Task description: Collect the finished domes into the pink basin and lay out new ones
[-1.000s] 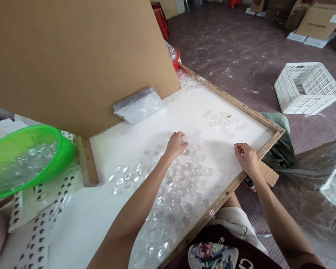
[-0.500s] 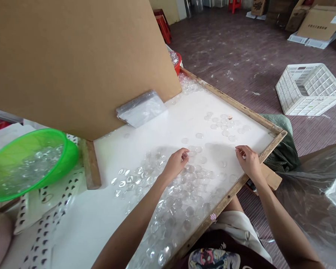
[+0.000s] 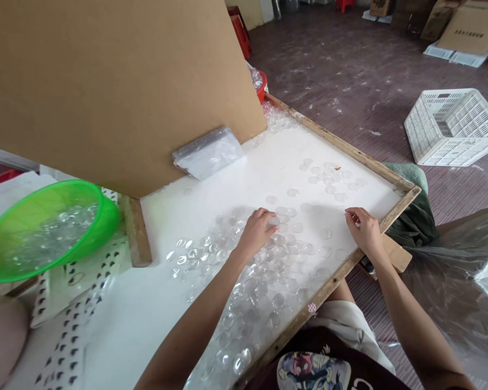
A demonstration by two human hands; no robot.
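Over the white tabletop (image 3: 236, 187), left hand (image 3: 259, 230) with fingers bent, thumb and fingertips apparently closed on a single clear disc (image 3: 273, 221). Just under that hand, spreading back toward the body and leftward past the forearm, a heap of loose clear discs (image 3: 278, 265), shiny, many overlapping. Just ahead of the left fingertips, a few more, lying flat and mostly apart. Well to the right of the left hand, right hand (image 3: 364, 230) with fingers curled, thumb and forefinger tips drawn close together; cannot tell whether anything between them. Right wrist above the wooden rim (image 3: 325, 284), contact unclear. Left of the right hand, a thin scatter of discs; beyond the same hand, a separate loose cluster (image 3: 330, 189) with a small brown scrap (image 3: 337, 168) in it. Ahead of the left hand and a little to its left, a flat stack of clear plastic bags (image 3: 211, 154) at the foot of a large brown cardboard sheet (image 3: 126, 81). Farther left of that hand, a wooden block (image 3: 137, 233), then a bright green basin (image 3: 108, 227) part full of clear pieces. Far ahead of both hands, past the cardboard edge, a red bowl (image 3: 262, 95) of clear pieces. Beyond the right hand, on the dark floor (image 3: 361, 86), a white slatted crate (image 3: 455, 149). Right of the right forearm, crumpled clear plastic sheeting (image 3: 443, 281).
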